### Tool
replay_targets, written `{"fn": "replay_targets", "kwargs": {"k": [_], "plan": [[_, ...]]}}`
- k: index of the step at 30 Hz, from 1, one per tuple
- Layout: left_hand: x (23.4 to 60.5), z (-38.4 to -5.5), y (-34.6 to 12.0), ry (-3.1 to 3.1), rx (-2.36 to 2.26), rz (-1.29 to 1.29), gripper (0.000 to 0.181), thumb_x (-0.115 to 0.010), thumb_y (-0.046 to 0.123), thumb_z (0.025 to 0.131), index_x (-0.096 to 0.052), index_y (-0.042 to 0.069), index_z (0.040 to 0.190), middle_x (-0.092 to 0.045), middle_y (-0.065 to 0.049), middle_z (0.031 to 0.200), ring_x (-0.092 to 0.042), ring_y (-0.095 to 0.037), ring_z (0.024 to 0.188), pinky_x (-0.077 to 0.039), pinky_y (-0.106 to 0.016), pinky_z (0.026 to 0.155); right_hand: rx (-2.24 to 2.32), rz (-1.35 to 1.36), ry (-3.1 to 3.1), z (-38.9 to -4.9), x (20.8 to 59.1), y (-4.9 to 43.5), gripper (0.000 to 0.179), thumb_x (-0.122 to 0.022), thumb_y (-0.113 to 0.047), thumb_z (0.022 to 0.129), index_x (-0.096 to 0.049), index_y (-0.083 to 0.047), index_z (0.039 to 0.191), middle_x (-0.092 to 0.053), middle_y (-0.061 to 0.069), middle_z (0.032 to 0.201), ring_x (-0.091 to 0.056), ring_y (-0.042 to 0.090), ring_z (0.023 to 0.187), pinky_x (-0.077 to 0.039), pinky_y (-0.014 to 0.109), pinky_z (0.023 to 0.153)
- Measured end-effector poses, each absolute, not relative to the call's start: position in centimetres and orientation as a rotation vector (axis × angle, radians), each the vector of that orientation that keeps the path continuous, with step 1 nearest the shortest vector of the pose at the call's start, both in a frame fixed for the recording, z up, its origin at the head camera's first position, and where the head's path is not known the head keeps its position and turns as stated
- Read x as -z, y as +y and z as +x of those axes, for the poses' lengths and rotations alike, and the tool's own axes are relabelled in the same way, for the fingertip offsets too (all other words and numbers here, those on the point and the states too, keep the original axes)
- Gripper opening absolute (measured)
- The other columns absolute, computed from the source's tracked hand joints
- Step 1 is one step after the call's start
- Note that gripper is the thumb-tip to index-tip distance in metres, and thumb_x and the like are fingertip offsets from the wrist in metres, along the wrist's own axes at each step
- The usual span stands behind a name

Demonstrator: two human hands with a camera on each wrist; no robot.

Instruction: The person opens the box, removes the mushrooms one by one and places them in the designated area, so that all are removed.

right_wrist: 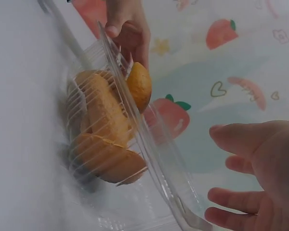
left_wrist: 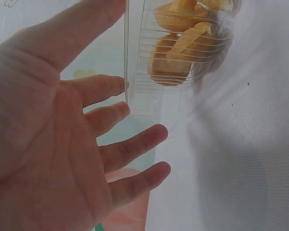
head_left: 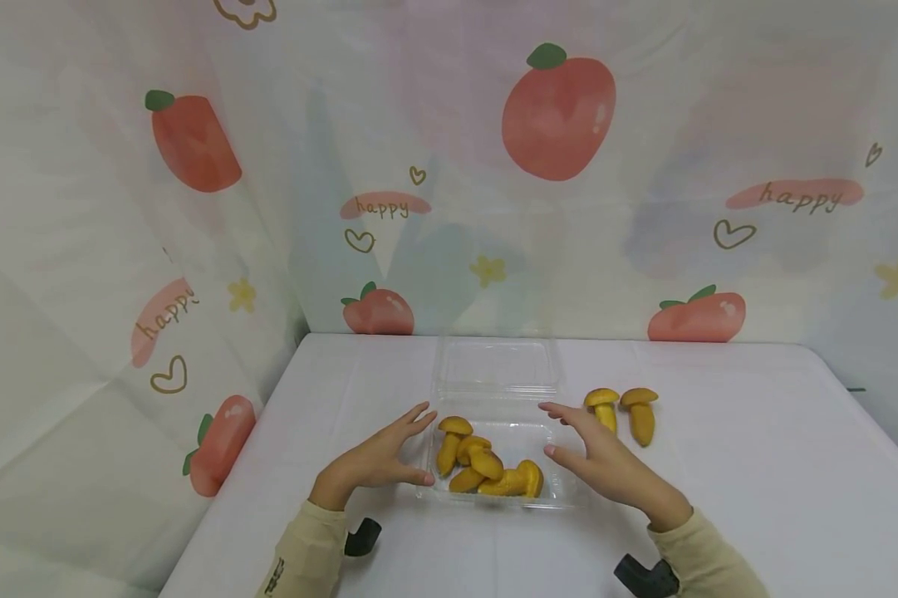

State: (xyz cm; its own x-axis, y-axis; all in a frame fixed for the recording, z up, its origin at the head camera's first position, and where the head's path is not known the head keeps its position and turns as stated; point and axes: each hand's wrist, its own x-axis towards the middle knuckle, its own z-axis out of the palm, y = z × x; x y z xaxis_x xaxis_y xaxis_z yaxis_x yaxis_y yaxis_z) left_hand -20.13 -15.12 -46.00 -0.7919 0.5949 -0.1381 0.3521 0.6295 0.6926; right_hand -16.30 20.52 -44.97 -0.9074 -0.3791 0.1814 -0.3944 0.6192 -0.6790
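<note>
A clear plastic box (head_left: pixel 497 502) stands in the middle of the table, its lid (head_left: pixel 497 365) folded back towards the wall. Inside lie several yellow-brown toy mushrooms (head_left: pixel 486 463), mostly in the left and front parts. My left hand (head_left: pixel 377 455) is spread at the box's left side. In the left wrist view its thumb and some fingertips are at the rim; firm contact is unclear. My right hand (head_left: pixel 609 461) hovers at the right side with fingers loosely extended, holding nothing. Two more mushrooms, one (head_left: pixel 604 407) partly behind the right hand and another (head_left: pixel 640 415), lie to the right.
White cloth covers the table (head_left: pixel 755 465). Behind it hangs a printed curtain (head_left: pixel 456 124) with fruit pictures, and another stretch runs along the left side. Dark wrist-mounted devices (head_left: pixel 646 575) sit under both sleeves.
</note>
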Motion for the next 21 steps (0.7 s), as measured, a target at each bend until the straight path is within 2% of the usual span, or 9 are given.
{"fn": "replay_targets", "kwargs": {"k": [7,12,21], "plan": [[45.91,-20.11,-15.08,2.496,-0.948,0.767,0.097,-0.083,0.032,0.085,-0.027,0.01,0.161,-0.012,-0.015,0.171,-0.02,-0.041,0.156,-0.027,-0.064,0.121,-1.072,0.727,-2.805,-16.12,45.32,19.74,0.059,-0.072,-0.025,0.094,-0.051,-0.006,0.146,-0.06,0.016,0.142,-0.056,0.042,0.131,-0.047,0.064,0.104],[45.95,-20.14,-15.11,2.493,-0.954,0.768,0.097,-0.083,0.031,0.085,-0.027,0.01,0.161,-0.012,-0.015,0.171,-0.02,-0.041,0.156,-0.026,-0.064,0.121,-1.0,0.76,-2.825,-16.03,45.45,19.54,0.063,-0.077,-0.024,0.089,-0.053,-0.008,0.144,-0.063,0.011,0.141,-0.06,0.036,0.127,-0.041,0.064,0.106],[46.07,-20.12,-15.16,2.498,-0.966,0.781,0.097,-0.083,0.031,0.084,-0.027,0.009,0.161,-0.013,-0.015,0.171,-0.02,-0.041,0.156,-0.027,-0.065,0.12,-0.903,0.799,-2.882,-16.02,45.63,19.42,0.071,-0.085,-0.021,0.08,-0.055,-0.015,0.144,-0.063,0.003,0.142,-0.062,0.028,0.126,-0.035,0.051,0.099]]}}
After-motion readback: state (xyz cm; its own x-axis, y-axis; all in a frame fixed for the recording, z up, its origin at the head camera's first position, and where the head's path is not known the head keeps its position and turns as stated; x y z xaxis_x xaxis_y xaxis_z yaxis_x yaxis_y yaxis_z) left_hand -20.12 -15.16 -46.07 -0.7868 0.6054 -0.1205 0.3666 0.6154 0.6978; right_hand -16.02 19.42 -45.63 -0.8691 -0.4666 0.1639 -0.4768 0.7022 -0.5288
